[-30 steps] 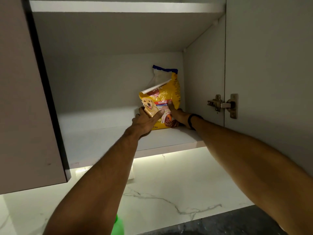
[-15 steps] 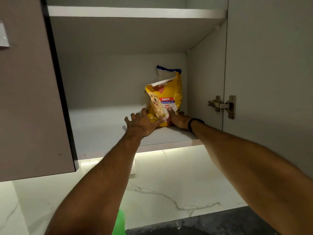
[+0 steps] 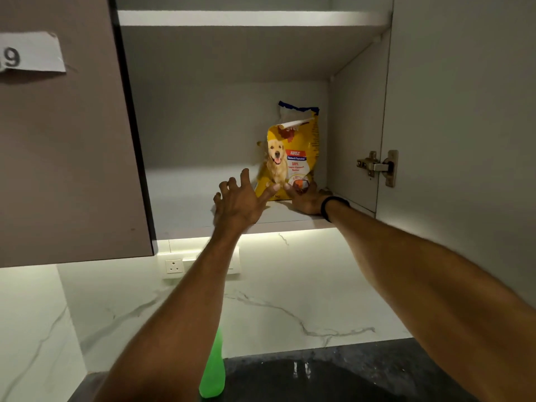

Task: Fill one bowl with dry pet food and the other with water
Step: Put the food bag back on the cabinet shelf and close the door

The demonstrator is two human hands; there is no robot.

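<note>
White cabinet shelf (image 3: 185, 204): yellow dog-food bag (image 3: 293, 158) upright at far right. Left hand (image 3: 239, 203), fingers spread, touches its base; right hand (image 3: 309, 200) rests against its lower right corner, grip indiscernible.

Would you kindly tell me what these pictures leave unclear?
- Head view: the two bowls, not in frame.
- Green bottle: its base, cut off by the bottom edge and partly behind the left arm.
- Food bag: its lower corner, behind the right hand.
- Paper label: its number, cut off at the left.
</note>
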